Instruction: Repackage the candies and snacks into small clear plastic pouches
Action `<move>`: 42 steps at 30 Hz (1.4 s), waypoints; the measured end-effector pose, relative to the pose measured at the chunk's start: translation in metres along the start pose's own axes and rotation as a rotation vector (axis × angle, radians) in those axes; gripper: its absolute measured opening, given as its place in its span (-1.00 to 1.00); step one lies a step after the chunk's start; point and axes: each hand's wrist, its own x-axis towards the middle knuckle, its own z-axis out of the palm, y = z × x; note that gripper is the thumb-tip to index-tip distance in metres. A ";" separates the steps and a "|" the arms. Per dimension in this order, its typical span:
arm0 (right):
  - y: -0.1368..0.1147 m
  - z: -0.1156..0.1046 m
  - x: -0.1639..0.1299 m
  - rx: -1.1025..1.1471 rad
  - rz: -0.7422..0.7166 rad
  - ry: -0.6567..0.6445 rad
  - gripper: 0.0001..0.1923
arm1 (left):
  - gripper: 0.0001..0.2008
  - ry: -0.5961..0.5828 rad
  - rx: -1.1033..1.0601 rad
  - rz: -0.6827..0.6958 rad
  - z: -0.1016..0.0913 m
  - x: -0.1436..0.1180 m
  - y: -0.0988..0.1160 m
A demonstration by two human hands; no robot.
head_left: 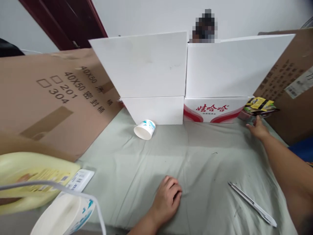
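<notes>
At the far right of the pale green cloth-covered surface, the right hand is extended with its fingertips touching a crumpled yellow-and-black foil snack packet. The fingers are stretched out and only loosely spread; they rest against the near edge of the packet and are not closed around it. The packet lies just to the right of a white carton with red printed lettering and just in front of a brown cardboard sheet with dark print that stands on the right.

The left hand lies palm down on the cloth at near centre. Its fingers are curled loosely under, and it holds nothing. A slim silver pen lies at an angle on the cloth to the right of this hand, clear of both hands.

A white paper cup with blue markings lies on its side at the far centre, touching the foot of a plain white box. Two white panels stand upright above the boxes.

On the left, a large brown cardboard sheet printed "40X50" leans along the edge of the cloth. At the near left corner are a pale yellow plastic jug and a second white cup, partly cut off.
</notes>
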 end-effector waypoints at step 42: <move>-0.179 0.008 -0.224 0.092 -0.252 -0.373 -0.47 | -0.89 0.788 0.749 -0.369 -0.134 -0.099 -0.061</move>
